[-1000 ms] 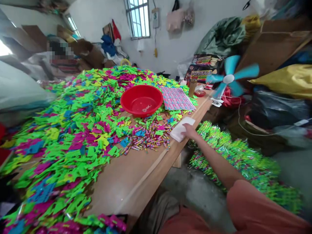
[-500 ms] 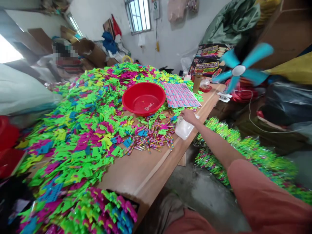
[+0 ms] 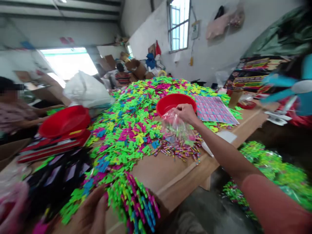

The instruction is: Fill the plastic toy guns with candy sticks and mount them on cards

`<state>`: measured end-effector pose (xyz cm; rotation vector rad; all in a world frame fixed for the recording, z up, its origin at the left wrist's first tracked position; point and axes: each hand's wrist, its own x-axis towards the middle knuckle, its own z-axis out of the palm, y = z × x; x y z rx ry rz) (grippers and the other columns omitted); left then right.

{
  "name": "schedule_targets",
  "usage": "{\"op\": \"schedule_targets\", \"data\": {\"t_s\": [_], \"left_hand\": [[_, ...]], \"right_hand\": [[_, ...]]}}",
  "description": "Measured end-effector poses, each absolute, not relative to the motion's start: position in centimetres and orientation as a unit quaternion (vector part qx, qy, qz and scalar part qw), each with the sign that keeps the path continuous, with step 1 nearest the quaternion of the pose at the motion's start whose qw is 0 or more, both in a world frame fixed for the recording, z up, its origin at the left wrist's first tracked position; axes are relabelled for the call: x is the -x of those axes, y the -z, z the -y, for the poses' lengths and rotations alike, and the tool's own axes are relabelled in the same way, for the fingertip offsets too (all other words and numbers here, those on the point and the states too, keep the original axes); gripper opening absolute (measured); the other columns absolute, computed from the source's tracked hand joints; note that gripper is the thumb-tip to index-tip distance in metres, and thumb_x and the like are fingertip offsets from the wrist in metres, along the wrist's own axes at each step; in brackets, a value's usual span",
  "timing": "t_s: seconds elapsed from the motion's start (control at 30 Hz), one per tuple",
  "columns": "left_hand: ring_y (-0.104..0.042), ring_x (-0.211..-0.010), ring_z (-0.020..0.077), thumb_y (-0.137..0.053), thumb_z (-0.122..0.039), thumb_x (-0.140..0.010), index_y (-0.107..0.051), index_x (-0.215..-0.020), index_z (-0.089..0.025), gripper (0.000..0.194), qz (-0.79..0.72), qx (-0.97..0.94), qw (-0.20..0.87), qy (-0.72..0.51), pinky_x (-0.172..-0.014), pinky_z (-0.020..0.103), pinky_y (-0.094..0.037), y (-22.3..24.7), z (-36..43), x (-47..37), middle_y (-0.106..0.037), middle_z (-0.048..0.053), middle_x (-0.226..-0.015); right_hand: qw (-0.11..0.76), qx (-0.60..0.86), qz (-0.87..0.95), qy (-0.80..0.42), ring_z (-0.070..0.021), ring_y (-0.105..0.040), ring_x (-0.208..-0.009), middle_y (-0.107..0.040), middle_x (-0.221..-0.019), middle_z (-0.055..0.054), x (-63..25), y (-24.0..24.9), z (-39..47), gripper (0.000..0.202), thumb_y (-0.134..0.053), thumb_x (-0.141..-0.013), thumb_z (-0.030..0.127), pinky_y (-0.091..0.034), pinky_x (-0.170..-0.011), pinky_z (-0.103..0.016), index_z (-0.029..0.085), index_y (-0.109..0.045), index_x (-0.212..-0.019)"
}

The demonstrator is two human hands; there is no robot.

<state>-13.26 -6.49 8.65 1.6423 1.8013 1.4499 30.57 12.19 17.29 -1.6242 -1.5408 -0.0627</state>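
My right hand [image 3: 187, 113] pinches the top of a clear plastic bag [image 3: 176, 130], which hangs over a small pile of thin striped sticks [image 3: 180, 152] on the table. Behind it is a red basin [image 3: 168, 101]; to its right lies a pink and blue printed sheet [image 3: 214, 109]. My left hand [image 3: 91, 211], blurred at the bottom edge, is beside a stacked bundle of green, magenta and blue plastic pieces [image 3: 136, 201]; its thumb and fingers are apart, and contact with the bundle is unclear. A large heap of similar flat pieces [image 3: 136, 113] covers the table.
Another red basin [image 3: 65, 122] stands at the left, near a person [image 3: 18, 110]. A second person [image 3: 122, 76] is at the back. A blue fan [image 3: 301, 87] is at the right, above bagged pieces [image 3: 275, 165] on the floor. A white packet [image 3: 223, 137] lies near the table edge.
The view has swung left. My right hand has lifted a clear bag away from the white packet and over the striped sticks. My left hand has come into view at the bottom.
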Motion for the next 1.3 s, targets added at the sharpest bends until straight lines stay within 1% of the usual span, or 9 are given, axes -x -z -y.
{"op": "schedule_targets", "data": {"t_s": [0.1, 0.2, 0.33, 0.47, 0.67, 0.83, 0.97, 1.2, 1.3], "left_hand": [[-0.072, -0.111, 0.0302, -0.077, -0.057, -0.075, -0.078, -0.103, -0.030, 0.039, -0.582, -0.515, 0.376, -0.504, -0.100, 0.043, -0.059, -10.9, 7.8, 8.1, -0.078, 0.005, -0.113], [-0.071, -0.115, 0.0325, -0.086, -0.055, -0.071, -0.081, -0.104, -0.027, 0.044, -0.493, -0.505, 0.565, -0.427, -0.103, 0.043, -0.057, -12.1, 8.3, 3.4, -0.077, 0.011, -0.120], [-0.062, -0.132, 0.0320, -0.097, -0.053, -0.056, -0.079, -0.112, -0.025, 0.065, -0.445, -0.393, 0.667, -0.451, -0.116, 0.043, -0.047, -11.5, 6.4, 1.4, -0.070, 0.013, -0.137], [-0.061, -0.132, 0.0282, -0.100, -0.051, -0.051, -0.077, -0.111, -0.025, 0.069, -0.426, -0.271, 0.670, -0.544, -0.113, 0.039, -0.047, -10.5, 4.0, 2.5, -0.070, 0.011, -0.136], [-0.071, -0.089, 0.0191, -0.098, -0.047, -0.057, -0.080, -0.093, -0.018, 0.049, -0.389, -0.251, 0.661, -0.591, -0.087, 0.031, -0.053, -10.1, 3.4, 3.7, -0.077, 0.010, -0.098], [-0.069, -0.089, 0.0180, -0.101, -0.037, -0.053, -0.080, -0.104, -0.020, 0.058, -0.371, -0.228, 0.667, -0.604, -0.084, 0.029, -0.052, -9.6, 3.5, 3.4, -0.077, 0.008, -0.099], [-0.063, -0.077, 0.0121, -0.101, -0.042, -0.052, -0.081, -0.088, -0.017, 0.048, -0.389, -0.220, 0.667, -0.596, -0.074, 0.023, -0.049, -9.7, 3.4, 3.3, -0.075, 0.004, -0.087], [-0.063, -0.071, 0.0120, -0.103, -0.041, -0.041, -0.074, -0.078, -0.016, 0.053, -0.384, -0.155, 0.625, -0.662, -0.069, 0.023, -0.047, -10.3, 2.7, 4.8, -0.073, 0.003, -0.077], [-0.057, -0.062, 0.0099, -0.101, -0.048, -0.045, -0.067, -0.071, -0.015, 0.054, -0.400, -0.186, 0.587, -0.679, -0.064, 0.023, -0.044, -10.0, 2.5, 5.6, -0.067, 0.000, -0.066]], "right_hand": [[0.463, 0.603, 0.650, 0.003, -0.0152, -0.055, -0.060, -0.063, -0.059, -0.002, -24.3, -17.1, -11.5, 0.038, -0.057, -0.091, 0.041, -0.032, -0.058, -0.027, 0.018, -0.062, -0.061], [0.494, 0.561, 0.663, -0.030, -0.0141, -0.051, -0.058, -0.057, -0.056, -0.001, -19.0, -16.6, -10.6, 0.039, -0.058, -0.089, 0.040, -0.031, -0.058, -0.028, 0.019, -0.056, -0.056], [0.539, 0.506, 0.669, -0.077, -0.0132, -0.048, -0.057, -0.049, -0.055, 0.002, -14.0, -16.5, -9.1, 0.042, -0.059, -0.090, 0.043, -0.031, -0.059, -0.027, 0.021, -0.049, -0.055], [0.575, 0.468, 0.663, -0.104, -0.0146, -0.050, -0.058, -0.054, -0.057, 0.002, -10.8, -16.4, -7.1, 0.039, -0.060, -0.092, 0.043, -0.036, -0.060, -0.028, 0.022, -0.055, -0.060], [0.593, 0.445, 0.645, -0.187, -0.0168, -0.052, -0.057, -0.057, -0.059, 0.001, -9.3, -13.7, -5.8, 0.040, -0.062, -0.093, 0.050, -0.041, -0.059, -0.030, 0.023, -0.060, -0.063], [0.581, 0.456, 0.611, -0.285, -0.0151, -0.050, -0.060, -0.056, -0.060, 0.002, -9.0, -11.4, -5.6, 0.043, -0.064, -0.091, 0.057, -0.039, -0.059, -0.028, 0.019, -0.065, -0.069], [0.576, 0.456, 0.602, -0.314, -0.0154, -0.052, -0.064, -0.058, -0.064, 0.001, -8.9, -10.9, -5.1, 0.043, -0.065, -0.090, 0.058, -0.041, -0.061, -0.027, 0.018, -0.068, -0.074], [0.527, 0.434, 0.650, -0.332, -0.0187, -0.058, -0.072, -0.065, -0.074, -0.003, -9.2, -9.2, -4.4, 0.043, -0.065, -0.092, 0.059, -0.044, -0.066, -0.029, 0.018, -0.070, -0.078], [0.504, 0.433, 0.647, -0.375, -0.0214, -0.062, -0.076, -0.069, -0.082, -0.005, -9.2, -8.3, -4.3, 0.044, -0.065, -0.091, 0.062, -0.048, -0.066, -0.031, 0.018, -0.073, -0.094]]}}
